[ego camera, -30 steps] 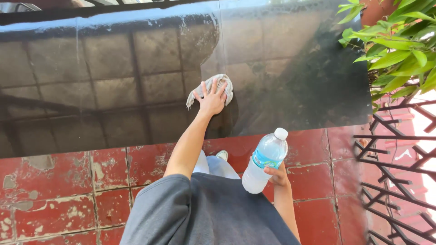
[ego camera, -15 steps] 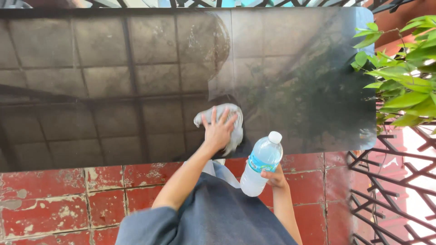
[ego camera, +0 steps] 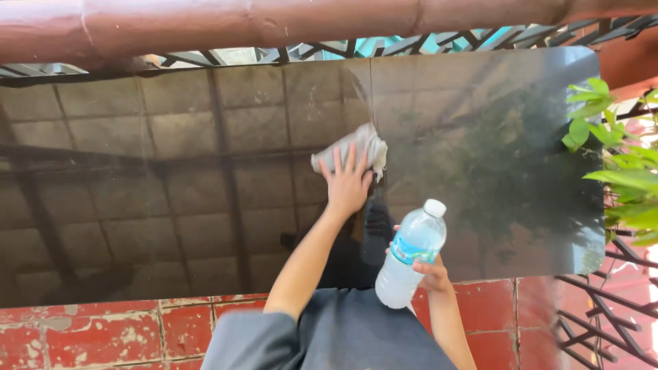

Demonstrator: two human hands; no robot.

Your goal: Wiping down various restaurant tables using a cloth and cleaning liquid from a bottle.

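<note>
A grey cloth (ego camera: 349,152) is pressed flat to the dark glass tabletop (ego camera: 171,199) under the spread fingers (ego camera: 351,163) of the left hand (ego camera: 346,185), bunched just beyond the fingertips. A clear water bottle (ego camera: 410,253), tilted cap-up, is gripped low by the closed right hand (ego camera: 433,273), nearer the body.

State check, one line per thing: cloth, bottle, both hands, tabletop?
cloth: crumpled, pressed flat on the glass under the left hand.
left hand: fingers spread, palm down on the cloth.
water bottle: capped, tilted, held off the table, partly full.
right hand: closed around the bottle's lower half.
glass tabletop: dark, glossy, reflecting a ceiling and foliage.
</note>
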